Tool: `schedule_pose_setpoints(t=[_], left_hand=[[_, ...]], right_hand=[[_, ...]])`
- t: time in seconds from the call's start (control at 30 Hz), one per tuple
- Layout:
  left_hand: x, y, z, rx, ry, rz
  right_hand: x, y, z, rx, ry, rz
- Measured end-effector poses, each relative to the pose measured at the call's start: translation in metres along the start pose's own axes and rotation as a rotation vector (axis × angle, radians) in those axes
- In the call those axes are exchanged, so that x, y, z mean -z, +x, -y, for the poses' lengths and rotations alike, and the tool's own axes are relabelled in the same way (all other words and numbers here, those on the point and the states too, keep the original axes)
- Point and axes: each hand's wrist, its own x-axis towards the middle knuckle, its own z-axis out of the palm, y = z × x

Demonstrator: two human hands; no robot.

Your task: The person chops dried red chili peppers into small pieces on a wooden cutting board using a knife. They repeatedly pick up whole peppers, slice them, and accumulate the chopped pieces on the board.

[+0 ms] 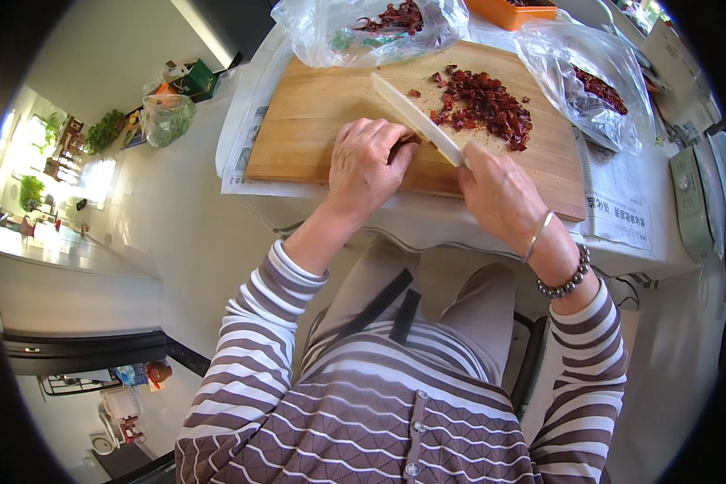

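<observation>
My right hand (pixel 501 187) grips the handle of a kitchen knife, whose pale blade (pixel 414 115) slants up and left over a wooden cutting board (pixel 302 130). Curled on the board just left of the blade, my left hand (pixel 366 160) pinches dark red dried peppers (pixel 404 145), mostly hidden by its fingers. A heap of chopped dried red peppers (pixel 487 106) lies on the board right of the knife. Small pale seeds and stray flakes are scattered around the heap.
A clear plastic bag (pixel 320 36) with dried red peppers overlaps the board's far edge. Another plastic bag (pixel 617 78) with red pieces lies right. Behind is an orange container (pixel 508 15). Newspaper (pixel 620 209) shows under the board. A pale green appliance (pixel 693 202) stands far right.
</observation>
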Motion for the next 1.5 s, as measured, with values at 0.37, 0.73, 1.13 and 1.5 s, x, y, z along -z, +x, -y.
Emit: schedule_pose_setpoints(t=[0.37, 0.73, 1.13, 1.5], left_hand=[[0.005, -0.005, 0.003, 0.002, -0.022, 0.002], [-0.003, -0.005, 0.008, -0.024, -0.038, -0.018], [0.001, -0.004, 0.006, -0.008, -0.003, 0.046], [0.002, -0.002, 0.006, -0.041, 0.030, 0.017]], right_hand=[[0.001, -0.044, 0.007, 0.036, 0.145, -0.059], [-0.007, -0.040, 0.016, -0.013, 0.016, 0.068], [-0.009, 0.007, 0.032, 0.029, -0.083, 0.122], [-0.013, 0.034, 0.041, 0.042, -0.101, 0.147]])
